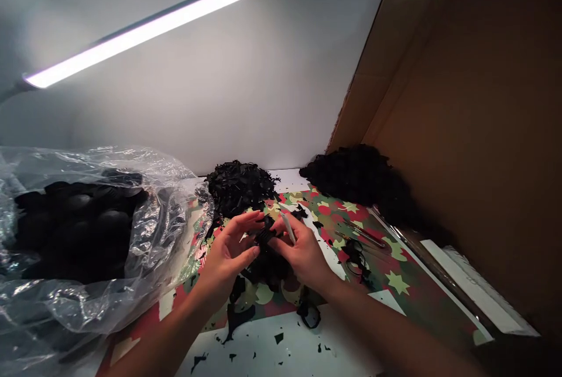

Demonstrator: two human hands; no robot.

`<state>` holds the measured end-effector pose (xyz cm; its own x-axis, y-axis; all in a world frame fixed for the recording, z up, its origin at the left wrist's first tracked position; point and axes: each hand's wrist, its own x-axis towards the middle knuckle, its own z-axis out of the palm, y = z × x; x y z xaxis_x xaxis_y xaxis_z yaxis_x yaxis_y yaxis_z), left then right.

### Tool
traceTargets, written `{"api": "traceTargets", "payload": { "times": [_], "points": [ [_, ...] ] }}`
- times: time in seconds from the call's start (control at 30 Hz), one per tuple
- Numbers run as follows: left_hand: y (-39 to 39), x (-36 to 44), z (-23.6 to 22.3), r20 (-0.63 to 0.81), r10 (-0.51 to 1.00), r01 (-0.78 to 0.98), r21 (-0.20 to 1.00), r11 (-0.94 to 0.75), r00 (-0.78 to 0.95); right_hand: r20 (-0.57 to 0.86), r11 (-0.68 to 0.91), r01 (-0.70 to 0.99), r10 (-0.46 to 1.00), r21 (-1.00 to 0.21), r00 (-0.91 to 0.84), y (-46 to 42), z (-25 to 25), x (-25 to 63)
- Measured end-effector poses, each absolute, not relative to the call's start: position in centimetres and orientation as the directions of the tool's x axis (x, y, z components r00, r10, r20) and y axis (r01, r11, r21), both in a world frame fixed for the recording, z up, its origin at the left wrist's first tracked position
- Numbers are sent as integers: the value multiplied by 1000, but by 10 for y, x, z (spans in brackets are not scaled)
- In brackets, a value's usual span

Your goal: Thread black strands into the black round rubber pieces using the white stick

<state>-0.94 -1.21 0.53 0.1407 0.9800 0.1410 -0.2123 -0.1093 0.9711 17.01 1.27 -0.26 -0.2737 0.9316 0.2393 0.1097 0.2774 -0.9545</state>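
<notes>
Patterned paper (397, 283) is lying below; the right hand (305, 251) is gripping a pale tool (288, 228); the left hand (228, 251) is curving beside a black piece (264, 236), its hold unclear.

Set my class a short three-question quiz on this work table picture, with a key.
1. True or false: the tube lamp is lit.
2. Which lies on the left side of the picture?
A. the cardboard panel
B. the clear plastic bag
C. the slim metal tool
3. Fill in the colour: the left hand and the right hand meet around ____ material.

Key: 1. True. 2. B. 3. black.
</notes>
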Motion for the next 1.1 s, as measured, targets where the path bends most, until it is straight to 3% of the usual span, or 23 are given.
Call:
{"api": "traceTargets", "payload": {
  "times": [0.1, 0.23, 0.37, 0.47, 0.63, 0.77, 1.1],
  "points": [
    [-15, -7, 8, 94, 994, -78, 993, -89, 53, 391, 441, 262, 893, -859, -221, 11, -4, 172],
    [-15, -6, 11, 25, 997, 64, 998, -30, 70, 565, 641, 352, 768, -682, -302, 8, -5, 173],
    [-10, -10, 13, 58, 998, 62, 996, -60, 20, 506, 577, 279, 813, -767, -288, 6, 3, 176],
    [-8, -14, 15, 136, 990, 141, 981, -131, -29, 465, 537, 322, 841, -780, -277, 8, 11, 181],
    [-12, -16, 21, 309, 951, 404, 868, -289, 16, 484, 713, 488, 701, -504, -524, 12, 12, 184],
    [-15, -15, 24, 339, 940, 473, 822, -317, 42, 477, 780, 553, 620, -293, -622, 13, 9, 182],
    [-16, -13, 21, 346, 932, 520, 779, -350, 110, 423, 845, 518, 520, -129, -742, 14, 9, 181]
  ]
}}
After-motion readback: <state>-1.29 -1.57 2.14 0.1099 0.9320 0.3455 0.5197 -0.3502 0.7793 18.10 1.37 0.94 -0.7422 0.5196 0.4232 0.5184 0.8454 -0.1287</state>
